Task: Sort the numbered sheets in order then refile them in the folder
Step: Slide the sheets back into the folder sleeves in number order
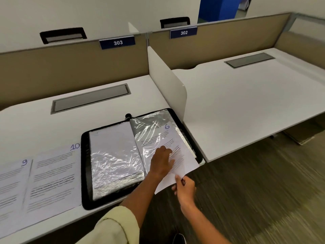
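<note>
An open black folder [86, 171] with clear plastic sleeves lies on the desk marked 303. The sheet numbered 6 [184, 155] sits partly inside the right-hand sleeve [151, 127], its lower corner sticking out past the desk edge. My left hand [161, 162] rests on that sleeve and sheet, fingers loosely bent. My right hand [184, 189] pinches the sheet's bottom edge below the desk front. Left of the folder lie the sheet numbered 10 [54, 176] and the sheet numbered 9 [12, 187], side by side and face up.
A white divider panel [167, 85] stands right beside the folder, separating this desk from the desk marked 302 [246, 103]. A grey cable hatch [89, 98] sits behind the folder. Beige partition walls close the back. Carpeted floor lies below right.
</note>
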A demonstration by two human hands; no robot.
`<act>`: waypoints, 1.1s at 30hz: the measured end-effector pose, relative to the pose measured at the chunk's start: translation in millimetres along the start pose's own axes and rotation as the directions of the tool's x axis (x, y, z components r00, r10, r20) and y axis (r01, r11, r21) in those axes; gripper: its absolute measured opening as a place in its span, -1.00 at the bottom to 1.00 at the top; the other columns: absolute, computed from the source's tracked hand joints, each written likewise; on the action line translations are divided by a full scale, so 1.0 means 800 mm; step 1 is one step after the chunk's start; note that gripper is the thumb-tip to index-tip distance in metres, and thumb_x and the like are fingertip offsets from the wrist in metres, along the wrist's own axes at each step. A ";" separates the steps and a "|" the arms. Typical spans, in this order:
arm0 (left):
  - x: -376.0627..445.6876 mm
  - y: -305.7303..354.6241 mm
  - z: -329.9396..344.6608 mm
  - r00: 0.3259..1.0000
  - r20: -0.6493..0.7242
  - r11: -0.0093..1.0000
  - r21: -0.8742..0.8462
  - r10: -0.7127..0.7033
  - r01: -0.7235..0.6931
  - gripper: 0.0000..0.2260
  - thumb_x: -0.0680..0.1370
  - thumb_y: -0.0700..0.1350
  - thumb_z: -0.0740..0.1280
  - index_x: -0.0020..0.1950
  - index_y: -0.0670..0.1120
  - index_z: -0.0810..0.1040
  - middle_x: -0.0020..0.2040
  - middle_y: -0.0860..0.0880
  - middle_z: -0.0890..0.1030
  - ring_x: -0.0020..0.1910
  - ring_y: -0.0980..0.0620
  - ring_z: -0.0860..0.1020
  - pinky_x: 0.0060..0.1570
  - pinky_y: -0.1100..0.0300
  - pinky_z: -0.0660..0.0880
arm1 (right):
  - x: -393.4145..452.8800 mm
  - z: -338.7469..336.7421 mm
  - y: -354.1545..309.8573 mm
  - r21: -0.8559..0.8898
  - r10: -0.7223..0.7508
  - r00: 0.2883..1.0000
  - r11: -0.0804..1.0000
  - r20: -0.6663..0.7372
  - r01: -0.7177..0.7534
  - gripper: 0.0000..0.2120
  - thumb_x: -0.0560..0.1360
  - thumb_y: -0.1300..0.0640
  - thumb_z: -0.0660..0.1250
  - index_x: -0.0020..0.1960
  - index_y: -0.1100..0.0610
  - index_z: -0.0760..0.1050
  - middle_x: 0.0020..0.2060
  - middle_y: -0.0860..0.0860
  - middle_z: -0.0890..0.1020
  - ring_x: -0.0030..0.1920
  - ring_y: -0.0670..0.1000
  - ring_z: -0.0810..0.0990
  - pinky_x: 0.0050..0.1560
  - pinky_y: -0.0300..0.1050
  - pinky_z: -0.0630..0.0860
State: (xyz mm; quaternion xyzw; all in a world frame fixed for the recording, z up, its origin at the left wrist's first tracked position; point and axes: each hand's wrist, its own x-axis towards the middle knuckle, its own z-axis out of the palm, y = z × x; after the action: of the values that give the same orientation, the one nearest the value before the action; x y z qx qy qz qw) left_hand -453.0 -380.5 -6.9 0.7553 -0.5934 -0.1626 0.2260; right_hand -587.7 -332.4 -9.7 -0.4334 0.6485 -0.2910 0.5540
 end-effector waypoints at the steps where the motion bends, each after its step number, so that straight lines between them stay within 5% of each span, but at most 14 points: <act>1: -0.001 -0.002 0.000 1.000 -0.011 1.000 0.013 0.004 -0.004 -0.71 0.54 -0.03 0.37 0.23 -0.10 0.56 0.20 -0.09 0.51 0.20 -0.07 0.44 0.11 0.04 0.47 | -0.001 -0.001 0.001 0.002 -0.001 1.000 1.000 0.006 0.001 -0.77 0.63 0.11 0.29 -0.13 0.21 0.55 -0.28 0.17 0.64 -0.37 -0.04 0.57 -0.38 -0.25 0.46; 10: -0.006 0.011 0.013 0.993 -0.089 0.997 -0.007 0.081 -0.082 -0.82 0.60 -0.11 0.27 -0.06 -0.14 0.63 -0.09 -0.04 0.57 -0.09 0.01 0.50 -0.11 0.07 0.51 | 0.002 0.005 0.004 0.107 0.020 0.999 0.994 0.040 -0.024 -0.80 0.62 0.12 0.30 -0.13 0.19 0.58 -0.33 0.10 0.68 -0.35 0.03 0.64 -0.14 -0.01 0.64; 15: -0.010 0.013 0.008 0.993 -0.060 0.992 -0.068 0.103 -0.107 -0.82 0.60 -0.14 0.26 -0.10 -0.14 0.62 -0.15 -0.05 0.53 -0.15 0.03 0.47 -0.16 0.06 0.47 | 0.041 0.018 -0.013 0.129 0.029 0.995 0.991 0.091 -0.041 -0.82 0.63 0.19 0.28 -0.09 0.19 0.62 -0.17 0.12 0.70 -0.12 0.09 0.71 -0.04 0.02 0.68; 19: -0.008 0.009 0.000 0.994 -0.072 0.992 -0.080 0.087 -0.093 -0.83 0.60 -0.16 0.25 -0.08 -0.15 0.62 -0.15 -0.05 0.52 -0.12 0.04 0.44 -0.16 0.13 0.41 | 0.057 0.028 -0.028 0.206 0.043 0.989 0.976 0.145 -0.073 -0.84 0.63 0.21 0.28 0.18 0.12 0.54 -0.02 0.09 0.68 -0.01 0.03 0.67 0.04 -0.03 0.66; 22: -0.007 0.006 0.000 0.993 -0.095 0.992 -0.099 0.067 -0.076 -0.86 0.59 -0.17 0.28 0.03 -0.13 0.64 -0.09 -0.04 0.56 -0.07 0.06 0.46 -0.11 0.24 0.36 | 0.065 0.031 -0.023 0.231 0.064 0.991 0.969 0.114 -0.090 -0.63 0.60 0.16 0.33 0.38 0.02 0.40 0.05 0.10 0.65 0.06 0.05 0.66 0.10 0.06 0.64; 25: -0.005 0.006 0.002 0.992 -0.109 0.989 -0.129 0.055 -0.069 -0.86 0.57 -0.17 0.30 0.04 -0.13 0.64 -0.08 -0.04 0.59 -0.07 0.05 0.50 -0.08 0.25 0.36 | 0.072 0.033 -0.022 0.243 0.033 0.995 0.968 0.096 -0.055 -0.68 0.59 0.19 0.35 0.29 -0.04 0.40 0.00 0.08 0.67 0.03 0.06 0.67 0.08 0.06 0.65; 28: -0.006 0.007 0.003 0.993 -0.115 0.987 -0.155 0.032 -0.050 -0.86 0.57 -0.16 0.30 0.03 -0.12 0.65 -0.08 -0.04 0.60 -0.08 0.06 0.51 -0.06 0.18 0.45 | 0.078 0.039 -0.034 0.156 -0.035 0.998 0.987 0.060 0.025 -0.87 0.59 0.24 0.32 0.12 0.10 0.49 -0.06 0.10 0.65 -0.01 0.09 0.67 -0.02 -0.02 0.67; 33: -0.010 0.010 0.000 0.992 -0.124 0.980 -0.200 -0.015 -0.010 -0.84 0.58 -0.11 0.30 0.00 -0.08 0.67 -0.11 -0.02 0.61 -0.12 0.11 0.50 -0.08 0.21 0.46 | 0.098 0.052 -0.046 0.126 0.005 0.996 0.992 0.088 -0.016 -0.80 0.64 0.25 0.18 0.21 0.17 0.51 0.00 0.14 0.63 0.01 0.09 0.65 -0.05 -0.12 0.63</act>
State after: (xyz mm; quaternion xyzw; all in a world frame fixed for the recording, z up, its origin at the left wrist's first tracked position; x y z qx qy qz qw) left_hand -461.4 -374.5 -2.4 0.7381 -0.5578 -0.1739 0.3373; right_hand -539.2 -414.0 -23.5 -0.4063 0.6060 -0.3094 0.6099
